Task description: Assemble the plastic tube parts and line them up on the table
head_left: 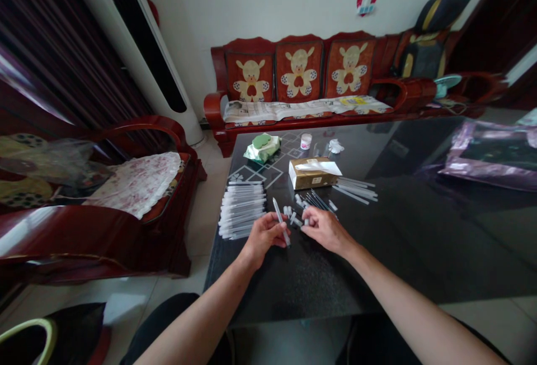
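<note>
My left hand (263, 235) is closed around a pen (277, 209) with a whitish barrel, tilted with its pointed end up and away from me. Just to the right, my right hand (325, 231) pinches a small pale pen cap (306, 222) low over the table. Several loose caps (287, 212) lie between and beyond my hands. Thin dark refills (319, 199) are spread behind my right fingers. Left of my left hand, many whitish pens (242, 208) lie side by side in a stack. Translucent empty tubes (356, 189) lie to the right.
A gold tissue box (310, 179) stands behind the refills on the dark glossy table (403, 242). Farther back are a green wipes pack (263, 148), a small white jar (306, 141) and crumpled tissue (335, 146). A purple shiny package (486, 155) lies at the right.
</note>
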Demonstrator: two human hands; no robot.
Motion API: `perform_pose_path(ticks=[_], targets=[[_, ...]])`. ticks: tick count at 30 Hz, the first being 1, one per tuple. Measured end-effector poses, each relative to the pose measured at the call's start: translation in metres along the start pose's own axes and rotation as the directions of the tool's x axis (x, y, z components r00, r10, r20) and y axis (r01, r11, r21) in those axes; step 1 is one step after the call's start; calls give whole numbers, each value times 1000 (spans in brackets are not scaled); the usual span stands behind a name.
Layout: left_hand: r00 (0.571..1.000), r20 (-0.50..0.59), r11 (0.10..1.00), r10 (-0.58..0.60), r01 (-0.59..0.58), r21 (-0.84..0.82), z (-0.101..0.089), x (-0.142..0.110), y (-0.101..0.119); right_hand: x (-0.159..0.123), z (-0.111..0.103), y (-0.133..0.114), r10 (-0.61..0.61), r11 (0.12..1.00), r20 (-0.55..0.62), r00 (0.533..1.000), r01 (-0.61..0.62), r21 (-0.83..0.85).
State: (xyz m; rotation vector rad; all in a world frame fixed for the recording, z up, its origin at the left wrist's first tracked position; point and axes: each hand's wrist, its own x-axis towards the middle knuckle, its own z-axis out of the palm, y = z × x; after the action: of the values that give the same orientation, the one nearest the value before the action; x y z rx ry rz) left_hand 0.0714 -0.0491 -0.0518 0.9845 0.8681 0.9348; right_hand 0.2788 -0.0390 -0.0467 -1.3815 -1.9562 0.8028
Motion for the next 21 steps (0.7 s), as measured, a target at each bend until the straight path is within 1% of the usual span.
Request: perform_pose_path(ticks=[2,4,6,8,10,13,16,21], targets=[[998,50,1000,-22,22,18,2,-1,1,2,-6,3,76,968,-6,997,-73,239],[993,105,998,-55,50,44,4,-3,1,4,-10,6,150,887,0,989,-135,441],[984,159,995,-83,73,67,7,-5,1,5,-11,8,220,797,-17,975,-169,579],[974,202,993,-98,81,91,10,-7,-1,5,-12,7,281,720,-43,959,-181,670],[967,233,990,-102,77,116,13,-9,-2,5,-12,6,321,667,-65,945,-177,723],[961,253,986,-111,74,150,16,-10,0,5,-11,4,339,629,-93,936,-152,763],[956,263,982,-129,85,171,18,-10,2,5,-11,3,336,622,-104,936,-137,771],[955,265,979,-136,87,186,18,-11,3,4,-11,2,324,619,-81,943,-147,772]])
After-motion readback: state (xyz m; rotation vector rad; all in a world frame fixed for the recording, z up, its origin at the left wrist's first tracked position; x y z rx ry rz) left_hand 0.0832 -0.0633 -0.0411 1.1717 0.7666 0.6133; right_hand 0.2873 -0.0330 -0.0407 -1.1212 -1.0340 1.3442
